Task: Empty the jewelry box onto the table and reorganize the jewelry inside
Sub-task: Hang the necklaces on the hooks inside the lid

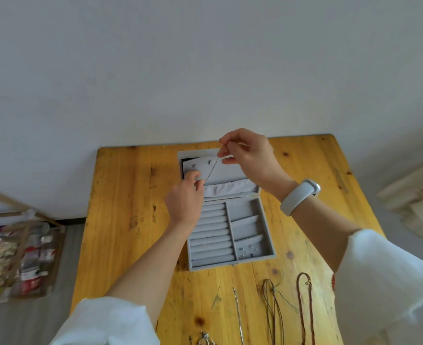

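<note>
A grey jewelry box (267,235) lies open on the wooden table (130,195), its lid (233,173) folded back flat. Ring rolls fill its left side, and small studs (249,251) lie in the nearest right compartment. A thin silver chain (211,170) is stretched above the lid. My right hand (250,155) pinches its upper end and my left hand (185,197) pinches its lower end. Near the table's front edge lie a silver chain (238,312), dark cords (272,305), a brown beaded necklace (305,307) and a silver pendant (204,338).
A cardboard box (19,260) full of packets and bottles stands on the floor to the left. A white wall rises behind the table. Pale wooden boards (417,202) lie at the right. A white watch (300,195) is on my right wrist.
</note>
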